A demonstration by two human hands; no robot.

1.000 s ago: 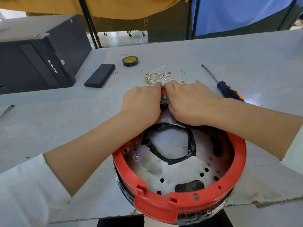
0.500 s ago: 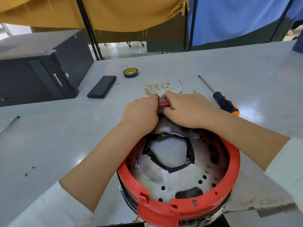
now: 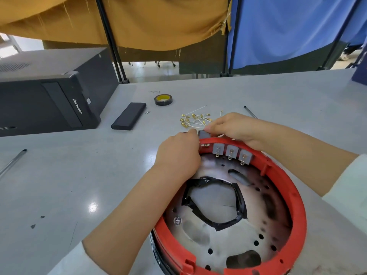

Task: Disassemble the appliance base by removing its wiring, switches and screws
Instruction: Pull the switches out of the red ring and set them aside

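The appliance base lies open side up near the table's front edge, a red plastic ring around a metal plate with a black taped opening. Three grey switches with brass terminals sit inside its far rim. My left hand and my right hand meet at the far rim, and both pinch a fourth grey switch raised just above the rim. A heap of removed white wires with brass terminals lies just beyond the hands.
A black computer case stands at the left. A flat black block and a roll of tape lie beyond the wires. A screwdriver shaft shows behind my right hand. A pen lies at far left.
My right hand has lifted off the far rim, uncovering three switches. The switch held by both hands has come up above the red rim. The view has tilted upward.
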